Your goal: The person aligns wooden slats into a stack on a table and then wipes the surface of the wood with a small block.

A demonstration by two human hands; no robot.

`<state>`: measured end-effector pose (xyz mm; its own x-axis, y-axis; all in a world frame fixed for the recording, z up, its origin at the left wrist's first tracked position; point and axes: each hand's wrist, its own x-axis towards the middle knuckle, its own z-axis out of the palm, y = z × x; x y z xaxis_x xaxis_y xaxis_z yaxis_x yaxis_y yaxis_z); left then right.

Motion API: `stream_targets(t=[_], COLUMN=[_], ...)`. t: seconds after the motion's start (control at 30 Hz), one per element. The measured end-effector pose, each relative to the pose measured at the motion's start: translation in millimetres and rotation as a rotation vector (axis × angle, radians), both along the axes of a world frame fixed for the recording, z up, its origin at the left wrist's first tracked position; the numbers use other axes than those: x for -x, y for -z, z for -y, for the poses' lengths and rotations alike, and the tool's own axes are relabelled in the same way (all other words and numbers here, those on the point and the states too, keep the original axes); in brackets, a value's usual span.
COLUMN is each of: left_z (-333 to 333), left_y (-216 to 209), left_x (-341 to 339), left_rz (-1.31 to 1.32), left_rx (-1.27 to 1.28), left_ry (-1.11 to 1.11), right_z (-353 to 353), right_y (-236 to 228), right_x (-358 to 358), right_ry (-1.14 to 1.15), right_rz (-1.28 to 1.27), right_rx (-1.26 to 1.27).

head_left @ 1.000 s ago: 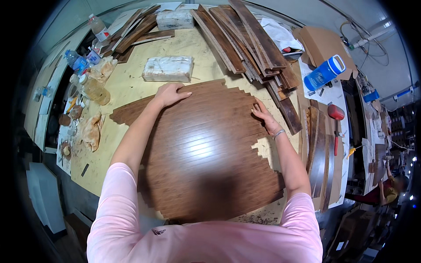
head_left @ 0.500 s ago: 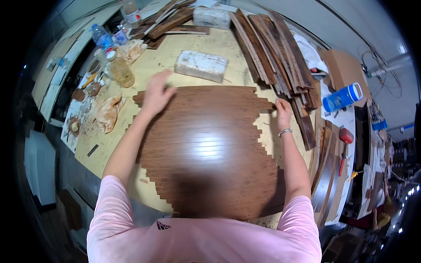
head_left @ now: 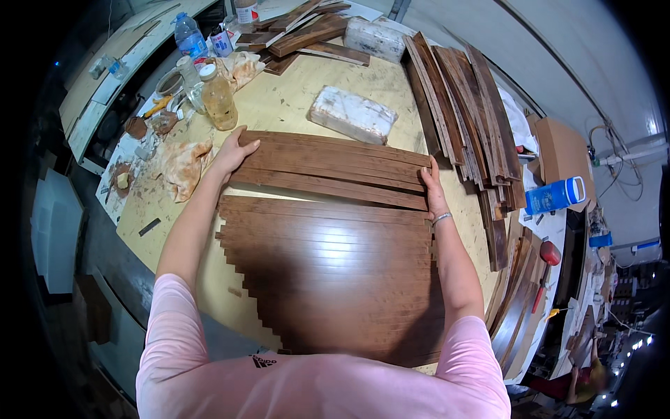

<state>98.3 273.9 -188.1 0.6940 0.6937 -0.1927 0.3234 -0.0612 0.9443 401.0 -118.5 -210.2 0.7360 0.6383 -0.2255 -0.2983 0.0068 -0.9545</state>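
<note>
Several narrow brown wood planks (head_left: pixel 335 162) lie side by side between my hands, split off from the larger panel of brown strips (head_left: pixel 314 244) nearer me. A gap opens between the two groups, and thin gaps show among the loose planks. My left hand (head_left: pixel 234 151) is closed round their left end, thumb on top. At the right end my right hand (head_left: pixel 434 192) presses its fingers against the plank ends. The nearer panel has stepped, uneven ends at its left side. Just beyond the planks rests a white, stained block (head_left: pixel 353 114).
Long dark boards (head_left: pixel 464 112) are stacked at the far right, beside a blue bottle (head_left: pixel 553 196) and a red-headed mallet (head_left: pixel 549 255). Left are a jar of yellowish liquid (head_left: pixel 219 101) and a stained rag (head_left: pixel 183 167). Another white block (head_left: pixel 377 38) stands far back.
The far planks have separated from the panel, their ends drawn into line. My left hand has come down onto their left end; my right hand now holds the right end.
</note>
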Motion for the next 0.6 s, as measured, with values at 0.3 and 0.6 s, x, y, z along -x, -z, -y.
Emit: stream_targets(t=[0.3, 0.6], left_z=[-77, -96], left_y=[14, 11], left_x=[-83, -114], left_rz=[-0.095, -0.136], left_rx=[-0.519, -0.592], left_ry=[0.121, 0.076], right_z=[-20, -60], right_y=[28, 36], right_x=[-26, -59], right_ry=[0.198, 0.356], right_rz=[0.277, 0.335], right_rx=[0.128, 0.173])
